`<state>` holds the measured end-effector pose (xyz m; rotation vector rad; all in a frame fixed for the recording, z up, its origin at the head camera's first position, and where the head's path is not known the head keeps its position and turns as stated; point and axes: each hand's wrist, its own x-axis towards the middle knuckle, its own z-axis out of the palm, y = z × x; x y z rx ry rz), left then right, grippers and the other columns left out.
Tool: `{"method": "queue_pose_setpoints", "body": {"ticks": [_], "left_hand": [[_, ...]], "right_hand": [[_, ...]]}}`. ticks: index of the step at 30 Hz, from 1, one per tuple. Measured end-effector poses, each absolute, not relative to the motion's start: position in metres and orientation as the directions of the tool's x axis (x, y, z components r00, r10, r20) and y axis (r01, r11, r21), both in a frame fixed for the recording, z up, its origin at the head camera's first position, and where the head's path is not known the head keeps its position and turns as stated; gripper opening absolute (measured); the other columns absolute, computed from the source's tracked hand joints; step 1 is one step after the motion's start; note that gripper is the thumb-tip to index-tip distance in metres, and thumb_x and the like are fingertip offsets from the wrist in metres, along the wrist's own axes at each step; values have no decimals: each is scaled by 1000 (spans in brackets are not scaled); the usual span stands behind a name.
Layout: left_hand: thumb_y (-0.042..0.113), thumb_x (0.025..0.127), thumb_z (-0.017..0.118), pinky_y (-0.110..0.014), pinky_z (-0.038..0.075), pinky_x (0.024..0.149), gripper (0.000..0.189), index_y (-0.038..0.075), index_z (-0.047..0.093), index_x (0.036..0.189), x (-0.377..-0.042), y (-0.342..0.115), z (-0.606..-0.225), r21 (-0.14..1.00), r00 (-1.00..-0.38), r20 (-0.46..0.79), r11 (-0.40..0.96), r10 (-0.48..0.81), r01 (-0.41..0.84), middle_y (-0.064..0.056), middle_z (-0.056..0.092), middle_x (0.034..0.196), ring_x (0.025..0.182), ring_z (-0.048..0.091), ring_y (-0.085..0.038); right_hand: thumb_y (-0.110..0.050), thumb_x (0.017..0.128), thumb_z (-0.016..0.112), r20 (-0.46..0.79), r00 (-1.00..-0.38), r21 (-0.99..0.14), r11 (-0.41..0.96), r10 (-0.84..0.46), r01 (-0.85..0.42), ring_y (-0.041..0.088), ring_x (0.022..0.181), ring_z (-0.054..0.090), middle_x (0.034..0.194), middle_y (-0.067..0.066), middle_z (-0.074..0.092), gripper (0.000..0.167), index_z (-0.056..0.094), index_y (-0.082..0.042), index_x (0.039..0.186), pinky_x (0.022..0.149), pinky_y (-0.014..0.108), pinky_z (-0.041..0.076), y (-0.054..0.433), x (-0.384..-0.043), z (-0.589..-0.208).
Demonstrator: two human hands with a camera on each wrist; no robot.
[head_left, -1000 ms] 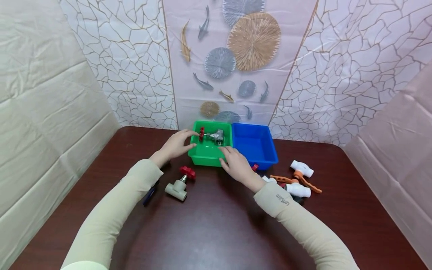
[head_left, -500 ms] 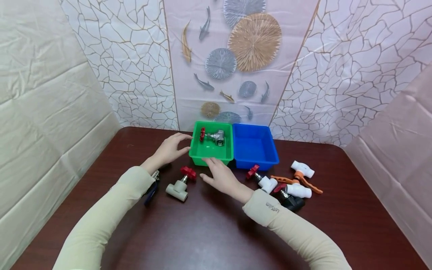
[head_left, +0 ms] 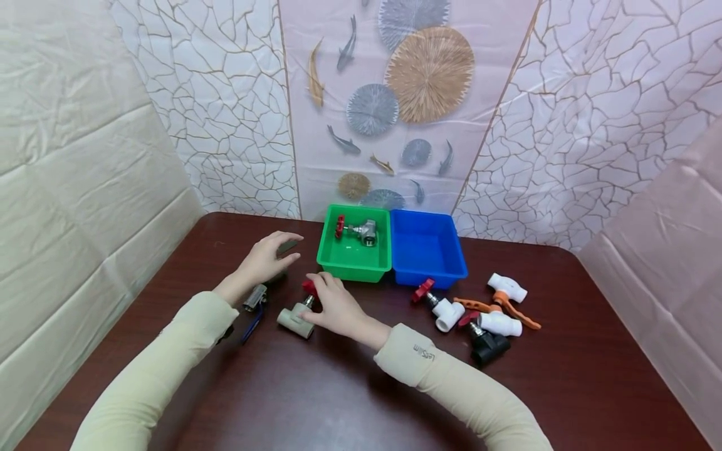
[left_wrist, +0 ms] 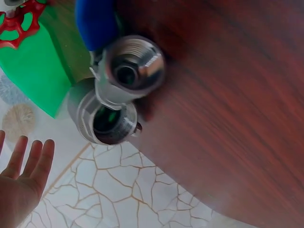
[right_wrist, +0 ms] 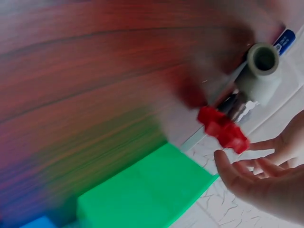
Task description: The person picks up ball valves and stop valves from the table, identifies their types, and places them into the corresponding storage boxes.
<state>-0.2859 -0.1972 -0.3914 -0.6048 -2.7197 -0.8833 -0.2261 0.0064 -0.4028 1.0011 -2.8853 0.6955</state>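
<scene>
My right hand [head_left: 338,308] reaches over a grey tee-shaped valve with a red handwheel [head_left: 293,320], its fingers spread and partly covering the wheel. In the right wrist view the fingertips are close beside the red handwheel [right_wrist: 224,130]. My left hand [head_left: 261,260] hovers to the left of the green bin with fingers and thumb apart, holding nothing. Below it lies a metal ball valve [head_left: 256,297] with a blue lever. The left wrist view shows two metal valve bodies, the nearer one [left_wrist: 135,66] beside a blue handle [left_wrist: 96,23].
A green bin [head_left: 355,274] holds a metal valve with a red wheel [head_left: 360,230]. Joined at its right is a blue bin [head_left: 431,279]. Farther right lie a white red-wheeled valve [head_left: 449,314], a black one [head_left: 489,346] and white valves with orange levers [head_left: 507,287].
My right hand has moved left and down from the green bin to the grey valve. My left hand has drawn back left, away from the bin, toward the metal valves.
</scene>
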Motion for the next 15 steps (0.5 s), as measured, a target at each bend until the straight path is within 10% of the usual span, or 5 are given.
{"method": "queue_pose_setpoints", "body": {"ticks": [15], "left_hand": [[18,90,63,-46,49,80,37,7,58,125,-273,-216,-399,379,-888,308,812,342,444,-15,56,123,101,58,-33]], "right_hand": [[-60,75,68,45,-820,-77,816,-571,-573,32,117,45,134,15,44,93,35,-7,144,88,44,47,-25,-219,-403]]}}
